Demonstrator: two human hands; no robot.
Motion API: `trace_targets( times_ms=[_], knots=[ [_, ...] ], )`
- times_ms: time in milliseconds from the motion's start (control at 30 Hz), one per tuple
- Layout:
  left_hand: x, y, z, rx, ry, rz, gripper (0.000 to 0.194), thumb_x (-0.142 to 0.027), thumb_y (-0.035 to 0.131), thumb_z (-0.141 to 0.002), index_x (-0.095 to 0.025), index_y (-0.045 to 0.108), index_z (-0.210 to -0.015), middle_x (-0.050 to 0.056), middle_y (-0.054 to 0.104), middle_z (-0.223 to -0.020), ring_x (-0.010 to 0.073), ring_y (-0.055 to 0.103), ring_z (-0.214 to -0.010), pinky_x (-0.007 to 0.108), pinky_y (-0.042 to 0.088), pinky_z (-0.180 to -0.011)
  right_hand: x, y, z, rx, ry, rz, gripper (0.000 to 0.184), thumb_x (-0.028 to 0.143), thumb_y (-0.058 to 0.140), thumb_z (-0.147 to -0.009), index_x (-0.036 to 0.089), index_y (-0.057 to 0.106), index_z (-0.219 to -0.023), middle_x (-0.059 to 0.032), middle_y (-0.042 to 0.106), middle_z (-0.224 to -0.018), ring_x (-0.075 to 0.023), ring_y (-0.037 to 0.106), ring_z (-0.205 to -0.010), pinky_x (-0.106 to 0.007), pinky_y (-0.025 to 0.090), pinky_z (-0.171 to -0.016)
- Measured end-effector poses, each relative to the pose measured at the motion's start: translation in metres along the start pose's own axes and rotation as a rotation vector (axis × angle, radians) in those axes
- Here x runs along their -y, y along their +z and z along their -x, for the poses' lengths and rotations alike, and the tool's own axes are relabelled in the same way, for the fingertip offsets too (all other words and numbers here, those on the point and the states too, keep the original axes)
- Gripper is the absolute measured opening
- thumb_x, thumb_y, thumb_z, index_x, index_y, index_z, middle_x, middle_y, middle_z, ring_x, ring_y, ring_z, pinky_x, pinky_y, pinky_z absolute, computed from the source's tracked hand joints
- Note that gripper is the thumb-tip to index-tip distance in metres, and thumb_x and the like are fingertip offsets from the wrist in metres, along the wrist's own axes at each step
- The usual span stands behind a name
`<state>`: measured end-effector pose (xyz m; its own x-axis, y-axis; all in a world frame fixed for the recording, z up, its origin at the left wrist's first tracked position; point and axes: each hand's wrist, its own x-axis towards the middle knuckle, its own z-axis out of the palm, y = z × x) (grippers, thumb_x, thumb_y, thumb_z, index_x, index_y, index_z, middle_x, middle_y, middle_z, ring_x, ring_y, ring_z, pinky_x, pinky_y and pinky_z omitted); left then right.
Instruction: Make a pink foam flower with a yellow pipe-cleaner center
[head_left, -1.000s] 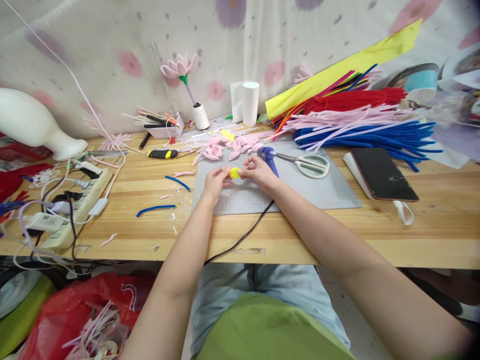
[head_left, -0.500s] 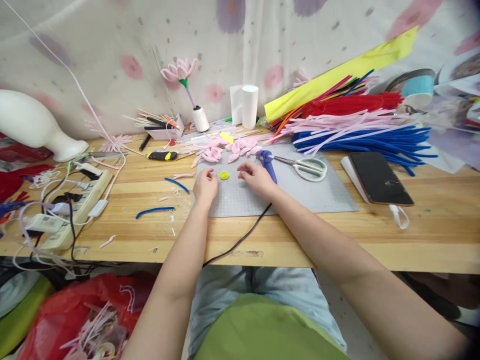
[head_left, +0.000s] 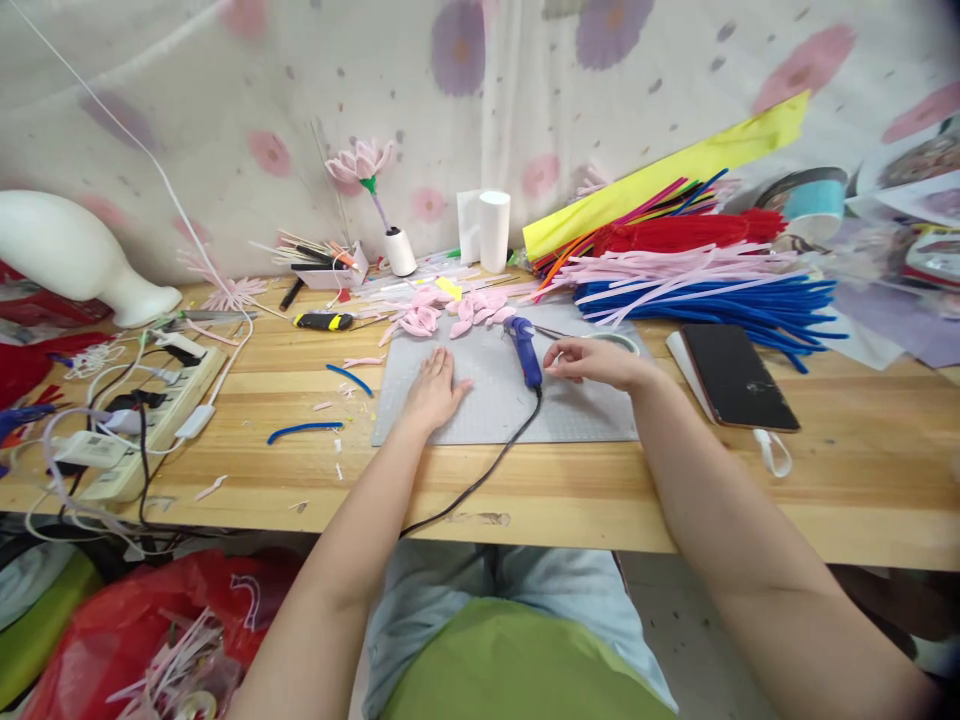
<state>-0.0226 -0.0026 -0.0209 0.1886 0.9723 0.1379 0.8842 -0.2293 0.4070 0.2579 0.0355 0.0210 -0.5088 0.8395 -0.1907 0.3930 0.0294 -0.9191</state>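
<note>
My left hand [head_left: 435, 390] lies flat on the grey cutting mat [head_left: 480, 425], fingers stretched out and thumb apart, with nothing visible in it. My right hand [head_left: 592, 362] hovers over the mat's right part, its fingers loosely bent and apart, nothing seen between them. Just left of it rests a blue glue gun [head_left: 524, 355] with its black cord running toward me. Beneath and behind the right hand are scissors [head_left: 616, 342], mostly covered. Pink fuzzy petals [head_left: 476, 308] lie along the mat's far edge, beyond both hands.
Bundles of blue pipe cleaners [head_left: 705, 305] and a phone [head_left: 739, 375] lie at the right. A utility knife [head_left: 323, 321], blue pipe cleaner pieces [head_left: 304, 430] and a power strip [head_left: 169, 400] are at the left. A pink flower [head_left: 361, 165] stands at the back.
My left hand has flattened onto the mat, and the yellow disc no longer shows. My right hand has moved right, past the glue gun to the scissors. The view has shifted slightly.
</note>
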Motion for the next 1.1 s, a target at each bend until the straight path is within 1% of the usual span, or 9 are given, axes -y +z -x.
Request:
trace_targets(
  times_ms=[167, 300, 400, 533, 667, 800, 933, 1033, 1100],
  knots=[
    [-0.001, 0.003, 0.001, 0.071, -0.008, -0.092, 0.071, -0.051, 0.039, -0.085, -0.006, 0.033, -0.14, 0.019, 0.026, -0.149, 0.0292, 0.019, -0.141, 0.044, 0.014, -0.115, -0.007, 0.013, -0.008, -0.032, -0.033, -0.084, 0.037, 0.048, 0.07, -0.065, 0.016, 0.059, -0.078, 0.004, 0.049, -0.052, -0.007, 0.04, -0.045, -0.022, 0.03, -0.044],
    [-0.004, -0.002, -0.001, 0.143, -0.041, -0.11, 0.078, -0.055, 0.041, -0.083, -0.004, 0.031, -0.14, 0.021, 0.021, -0.15, 0.029, 0.014, -0.142, 0.044, 0.011, -0.115, -0.009, 0.016, -0.011, -0.061, -0.024, -0.026, 0.04, 0.048, 0.072, -0.061, 0.017, 0.054, -0.077, 0.0057, 0.047, -0.052, -0.0076, 0.039, -0.046, -0.023, 0.03, -0.045],
    [-0.003, -0.005, -0.003, 0.178, -0.067, -0.052, 0.081, -0.056, 0.043, -0.081, -0.004, 0.029, -0.141, 0.022, 0.018, -0.151, 0.0289, 0.011, -0.142, 0.045, 0.009, -0.115, -0.014, 0.025, -0.014, -0.225, -0.042, 0.078, 0.045, 0.047, 0.074, -0.058, 0.019, 0.052, -0.084, 0.0048, 0.049, -0.058, -0.0098, 0.043, -0.051, -0.024, 0.034, -0.049],
    [0.004, -0.008, -0.005, 0.111, -0.088, 0.207, 0.069, -0.051, 0.041, -0.085, -0.02, 0.026, -0.144, 0.012, 0.021, -0.153, 0.0223, 0.012, -0.143, 0.044, 0.009, -0.115, -0.015, 0.05, -0.026, -0.527, -0.129, 0.243, 0.044, 0.051, 0.067, -0.065, 0.017, 0.056, -0.09, -0.0062, 0.06, -0.083, -0.0183, 0.055, -0.075, -0.032, 0.043, -0.07],
    [0.009, -0.009, -0.003, 0.002, -0.105, 0.405, 0.067, -0.044, 0.046, -0.084, -0.027, 0.024, -0.145, 0.006, 0.022, -0.154, 0.0177, 0.01, -0.143, 0.039, 0.012, -0.116, -0.011, 0.07, -0.035, -0.613, -0.092, 0.402, 0.026, 0.04, 0.061, -0.07, 0.017, 0.057, -0.082, -0.0116, 0.062, -0.091, -0.0257, 0.056, -0.092, -0.038, 0.041, -0.083],
    [0.007, -0.006, 0.0, -0.166, -0.137, 0.437, 0.069, -0.035, 0.057, -0.079, -0.025, 0.029, -0.142, 0.008, 0.026, -0.152, 0.0195, 0.015, -0.143, 0.037, 0.018, -0.115, -0.012, 0.067, -0.029, -0.653, -0.056, 0.057, 0.019, 0.029, 0.052, -0.069, 0.019, 0.057, -0.085, -0.0072, 0.065, -0.091, -0.0215, 0.058, -0.083, -0.034, 0.044, -0.076],
    [-0.004, -0.007, -0.003, -0.36, -0.186, 0.46, 0.056, -0.022, 0.058, -0.076, -0.023, 0.043, -0.13, 0.011, 0.04, -0.142, 0.0212, 0.038, -0.132, 0.037, 0.033, -0.107, -0.012, 0.054, -0.02, -0.746, -0.143, -0.381, 0.024, 0.027, 0.053, -0.066, 0.021, 0.051, -0.089, -0.0039, 0.064, -0.099, -0.0136, 0.056, -0.071, -0.027, 0.044, -0.064],
    [-0.023, -0.011, -0.008, -0.405, -0.175, 0.556, 0.043, -0.016, 0.057, -0.073, -0.02, 0.052, -0.116, 0.012, 0.052, -0.127, 0.0189, 0.054, -0.112, 0.034, 0.044, -0.094, -0.011, 0.052, -0.021, -0.784, -0.154, -0.425, 0.029, 0.028, 0.055, -0.067, 0.023, 0.049, -0.094, -0.0034, 0.061, -0.103, -0.0124, 0.056, -0.07, -0.027, 0.045, -0.063],
    [-0.04, -0.011, -0.01, -0.329, -0.164, 0.692, 0.037, -0.016, 0.059, -0.073, -0.018, 0.054, -0.11, 0.011, 0.059, -0.115, 0.0168, 0.06, -0.096, 0.033, 0.047, -0.087, -0.009, 0.06, -0.023, -0.779, -0.131, -0.345, 0.033, 0.033, 0.056, -0.07, 0.024, 0.047, -0.1, -0.0049, 0.059, -0.107, -0.015, 0.057, -0.077, -0.03, 0.047, -0.067]
  ],
)
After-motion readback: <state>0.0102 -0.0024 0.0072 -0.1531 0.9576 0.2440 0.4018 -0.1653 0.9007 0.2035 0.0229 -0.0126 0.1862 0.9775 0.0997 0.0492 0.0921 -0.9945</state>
